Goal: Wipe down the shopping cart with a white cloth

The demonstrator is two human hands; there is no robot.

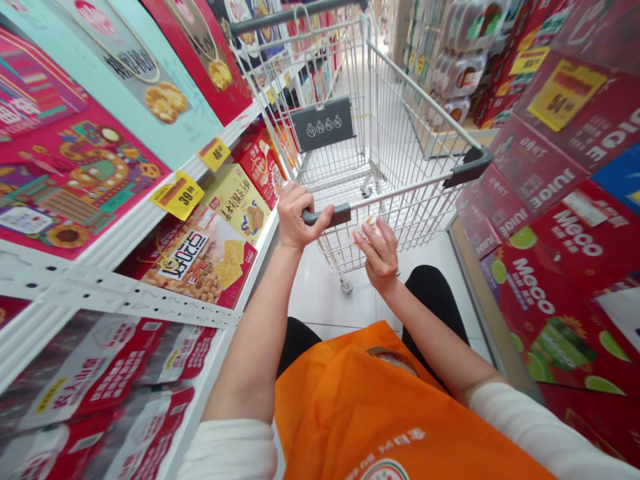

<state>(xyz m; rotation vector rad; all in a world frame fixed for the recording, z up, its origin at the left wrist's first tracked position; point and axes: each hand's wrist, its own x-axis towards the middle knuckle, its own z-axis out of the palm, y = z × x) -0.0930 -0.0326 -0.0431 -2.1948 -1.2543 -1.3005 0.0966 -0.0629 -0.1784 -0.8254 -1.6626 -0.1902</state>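
A metal shopping cart [400,133] stands in front of me in a narrow aisle. My left hand [296,217] is wrapped around the grey grip of the cart's handle bar [400,193] at its left end. My right hand [379,250] is closed around a small white crumpled thing, perhaps a cloth or tissue, and presses it against the bar near the middle. An orange vest [380,413] covers my front at the bottom of the view.
Shelves [150,220] on the left carry boxed biscuits and snacks with yellow price tags [177,195]. Red drink cartons [560,267] are stacked along the right. White floor tiles [320,300] show under the cart. The aisle runs on ahead past the cart.
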